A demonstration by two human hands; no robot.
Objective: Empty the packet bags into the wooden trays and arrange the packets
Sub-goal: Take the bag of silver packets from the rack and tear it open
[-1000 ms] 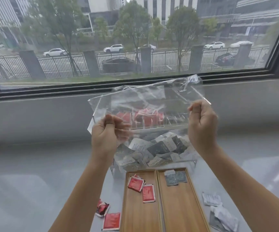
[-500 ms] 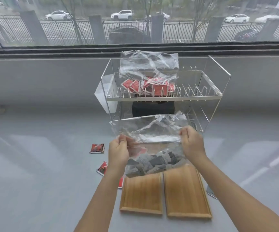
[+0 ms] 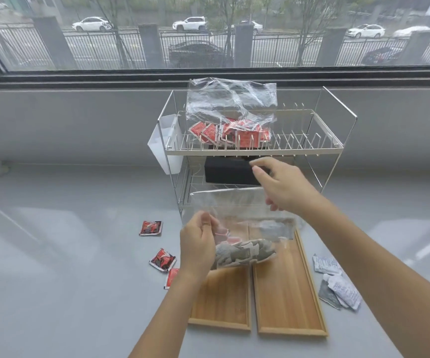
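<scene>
The clear bag of grey packets is pinched at its left edge by the left hand above the wooden trays; the right hand is held open above it.

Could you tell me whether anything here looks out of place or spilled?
Yes: red packets lie loose on the surface left of the wooden trays, and grey packets lie to their right, outside the trays.
</scene>
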